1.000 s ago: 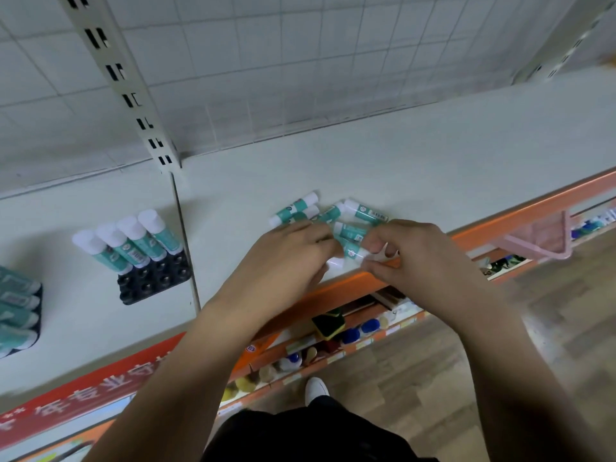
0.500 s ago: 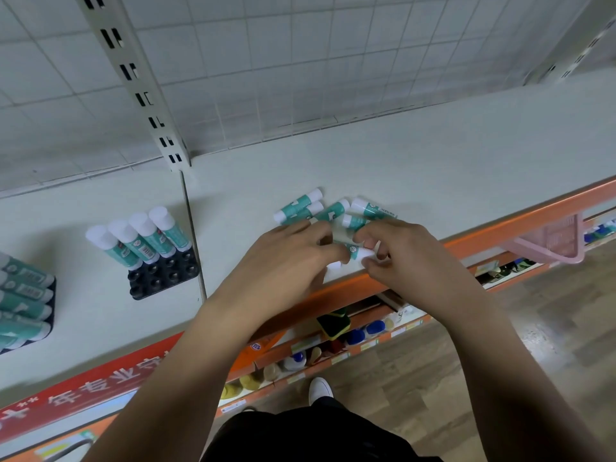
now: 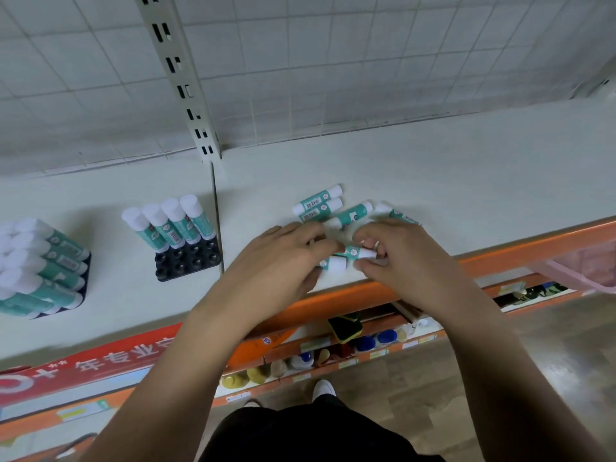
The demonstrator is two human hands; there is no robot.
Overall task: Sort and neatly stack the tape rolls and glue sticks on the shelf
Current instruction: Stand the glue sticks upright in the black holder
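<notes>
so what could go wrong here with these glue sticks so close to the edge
The glue sticks gripped between the left hand and right hand sit right by the shelf's orange front edge; one slipping could roll off to the floor. The loose sticks behind lie at odd angles, so a knuckle could scatter them.

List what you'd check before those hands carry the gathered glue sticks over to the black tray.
1. Grip: left hand and right hand both pinch the gathered glue sticks: ok.
2. Number held: cannot tell, the fingers hide some.
3. Free sockets in the black tray: ok, only four standing sticks fill its far row.
4. Loose sticks lying behind the hands: not ok, unsorted.
5. Margin from the orange front edge: not ok, a dropped stick might roll off.
</notes>
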